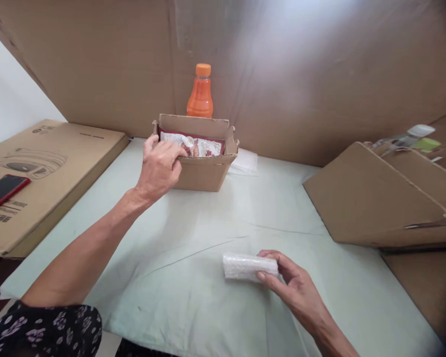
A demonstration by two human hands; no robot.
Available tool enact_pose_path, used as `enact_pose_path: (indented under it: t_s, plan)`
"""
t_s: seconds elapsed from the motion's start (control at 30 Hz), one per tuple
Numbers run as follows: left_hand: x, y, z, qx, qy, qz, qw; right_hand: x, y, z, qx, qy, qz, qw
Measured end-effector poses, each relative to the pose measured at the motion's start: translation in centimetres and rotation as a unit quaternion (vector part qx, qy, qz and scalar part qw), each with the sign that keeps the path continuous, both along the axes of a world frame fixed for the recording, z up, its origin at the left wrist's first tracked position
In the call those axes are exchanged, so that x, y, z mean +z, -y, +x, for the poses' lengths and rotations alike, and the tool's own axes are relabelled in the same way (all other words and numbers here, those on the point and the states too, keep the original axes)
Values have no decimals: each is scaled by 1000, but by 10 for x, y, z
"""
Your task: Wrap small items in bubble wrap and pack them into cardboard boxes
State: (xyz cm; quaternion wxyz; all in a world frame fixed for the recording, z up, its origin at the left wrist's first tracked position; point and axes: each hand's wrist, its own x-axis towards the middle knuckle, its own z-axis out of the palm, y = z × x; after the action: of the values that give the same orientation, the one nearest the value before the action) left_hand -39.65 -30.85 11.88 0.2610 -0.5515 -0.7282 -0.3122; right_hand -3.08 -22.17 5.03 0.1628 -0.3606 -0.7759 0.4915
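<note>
My left hand [159, 161] is at the front left corner of a small open cardboard box [202, 177], its fingers bent over the rim and closed on it. Inside the box lies a white and dark red printed packet [208, 147], partly hidden by the front wall and my fingers. Low over the cloth, my right hand [292, 282] is closed on the right end of a small roll of bubble wrap [241, 267], thumb in front and fingers behind. Whether anything is wrapped inside the roll cannot be seen.
An orange bottle [200, 96] stands behind the box, with a clear plastic piece [245, 162] beside it. A larger cardboard box [379, 198] holding several items is at right. At left, a phone [5, 191] rests on a flat carton [70, 163]. Pale cloth [193, 292] covers the table.
</note>
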Motion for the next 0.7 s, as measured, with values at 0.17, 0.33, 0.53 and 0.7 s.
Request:
enact_pose_path:
  t_s: [0.17,0.33,0.53,0.7]
  plan:
    - [6,56,44,-39,-27,-2,999,39,-24,9,-81,-111,4,990]
    - [1,118,91,-68,-11,-16,998,103,-31,-10,-136,-247,24,959]
    - [-10,132,107,-67,9,19,997,153,-19,-120,88,-171,164,968]
    - [-13,127,104,-70,18,38,997,133,-23,-203,296,148,427,842]
